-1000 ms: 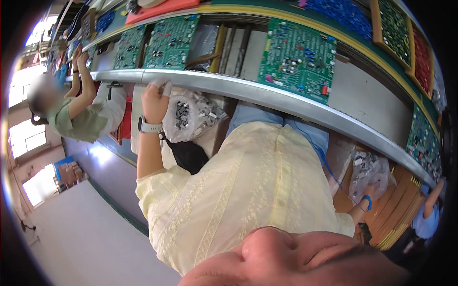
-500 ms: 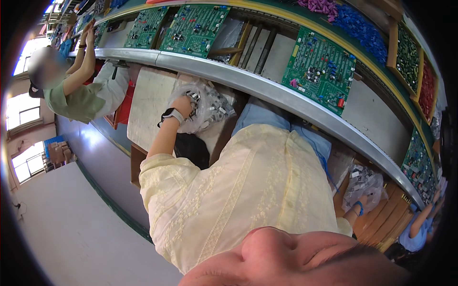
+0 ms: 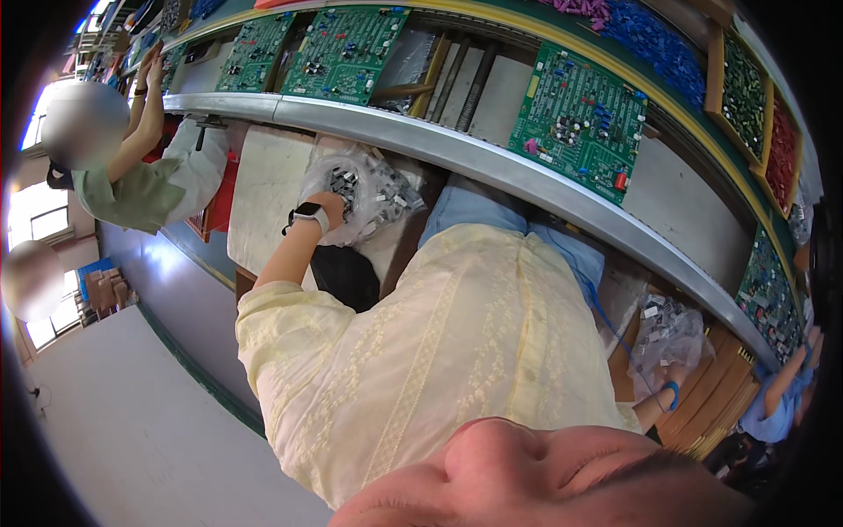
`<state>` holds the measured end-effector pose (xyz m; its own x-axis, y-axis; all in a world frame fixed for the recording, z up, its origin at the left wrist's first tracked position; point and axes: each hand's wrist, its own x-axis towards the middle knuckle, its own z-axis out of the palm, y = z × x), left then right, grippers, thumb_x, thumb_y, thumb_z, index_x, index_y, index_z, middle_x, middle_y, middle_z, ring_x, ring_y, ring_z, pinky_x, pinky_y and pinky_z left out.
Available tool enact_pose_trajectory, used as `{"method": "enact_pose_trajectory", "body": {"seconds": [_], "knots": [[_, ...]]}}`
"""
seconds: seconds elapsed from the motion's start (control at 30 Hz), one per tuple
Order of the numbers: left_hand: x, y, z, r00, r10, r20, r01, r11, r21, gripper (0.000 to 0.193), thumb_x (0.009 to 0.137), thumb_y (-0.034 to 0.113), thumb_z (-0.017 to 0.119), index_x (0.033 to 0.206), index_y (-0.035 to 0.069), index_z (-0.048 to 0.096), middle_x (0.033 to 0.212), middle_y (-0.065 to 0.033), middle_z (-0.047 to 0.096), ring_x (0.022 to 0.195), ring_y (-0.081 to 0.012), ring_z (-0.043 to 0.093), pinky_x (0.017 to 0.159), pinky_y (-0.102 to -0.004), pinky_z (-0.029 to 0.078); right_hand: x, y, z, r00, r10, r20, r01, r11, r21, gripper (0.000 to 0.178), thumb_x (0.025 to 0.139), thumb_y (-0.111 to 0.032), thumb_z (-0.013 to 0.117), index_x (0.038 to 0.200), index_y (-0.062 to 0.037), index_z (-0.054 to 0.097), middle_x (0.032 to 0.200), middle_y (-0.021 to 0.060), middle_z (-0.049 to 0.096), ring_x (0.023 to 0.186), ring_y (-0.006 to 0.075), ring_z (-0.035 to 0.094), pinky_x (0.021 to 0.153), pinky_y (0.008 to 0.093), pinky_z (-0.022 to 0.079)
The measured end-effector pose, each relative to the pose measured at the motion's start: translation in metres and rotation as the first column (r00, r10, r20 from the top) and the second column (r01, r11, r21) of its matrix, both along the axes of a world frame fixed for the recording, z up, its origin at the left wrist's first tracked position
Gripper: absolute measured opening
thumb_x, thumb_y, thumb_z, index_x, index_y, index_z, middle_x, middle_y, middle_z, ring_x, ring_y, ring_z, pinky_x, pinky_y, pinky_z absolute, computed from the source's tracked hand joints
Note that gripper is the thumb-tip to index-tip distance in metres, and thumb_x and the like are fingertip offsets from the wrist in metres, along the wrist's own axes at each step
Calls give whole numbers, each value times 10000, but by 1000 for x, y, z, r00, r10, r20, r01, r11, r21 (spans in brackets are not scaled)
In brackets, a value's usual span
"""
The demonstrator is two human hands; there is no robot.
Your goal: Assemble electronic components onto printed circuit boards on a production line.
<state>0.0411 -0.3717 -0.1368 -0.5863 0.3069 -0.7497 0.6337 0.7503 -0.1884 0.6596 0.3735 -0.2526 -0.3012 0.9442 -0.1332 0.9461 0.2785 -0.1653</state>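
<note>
My left hand (image 3: 332, 209), with a watch on its wrist, is at the near edge of a clear plastic bag (image 3: 358, 230) on my left. Small grey and white components (image 3: 344, 184) show through the bag's mouth, and more lie inside it. The fingers of this hand are too small and partly hidden to read. On my right, my right hand (image 3: 679, 373), with a blue band at its wrist, is beside a second clear bag (image 3: 667, 347) of similar components. That bag's plastic partly covers the hand, so its fingers do not show clearly.
Green circuit boards (image 3: 580, 123) sit along the line behind a metal rail (image 3: 421, 132). Bins of green parts (image 3: 742, 97) and red parts (image 3: 781, 158) stand at far right, near loose blue parts (image 3: 654, 53). A black bag (image 3: 347, 277) lies near my left forearm. A co-worker (image 3: 132, 189) sits at left.
My left hand has drawn back a little from the bag's mouth, baring more components. My right hand has shifted slightly beside its bag. The whole view has shifted slightly.
</note>
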Motion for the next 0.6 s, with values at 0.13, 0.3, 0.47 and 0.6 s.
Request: {"method": "enact_pose_trajectory", "body": {"seconds": [0.13,0.3,0.47,0.6], "knots": [[-8,12,-9,998,-48,-38,51,993,102,181,710,94,516,781,27,668,820,-200,648,810,-348,631,732,-412,505,4,25,129,985,-17,-174,-30,965,-262,316,737,-170,657,977,6,549,900,103,581,806,204,558,694,332,468],[-3,5,-4,999,-40,14,37,980,193,176,700,131,550,773,13,659,836,-224,634,833,-353,622,749,-422,497,-207,-114,276,793,86,-603,-310,909,-279,271,846,-111,557,1090,5,550,962,58,578,907,153,544,807,276,430],[-9,-26,-37,996,-92,6,91,989,112,192,733,155,540,790,17,660,869,-214,636,854,-348,619,753,-410,500,-347,-156,257,530,359,-768,-686,714,-139,340,832,-54,526,1172,-43,545,897,6,542,776,89,508,706,216,427],[-8,-15,-31,993,-108,40,104,991,84,216,749,166,520,821,25,667,888,-205,639,858,-344,620,757,-408,500,-435,-190,248,459,436,-774,-802,579,-149,316,791,-61,638,1100,-57,573,884,6,552,777,81,525,698,231,448]]}}
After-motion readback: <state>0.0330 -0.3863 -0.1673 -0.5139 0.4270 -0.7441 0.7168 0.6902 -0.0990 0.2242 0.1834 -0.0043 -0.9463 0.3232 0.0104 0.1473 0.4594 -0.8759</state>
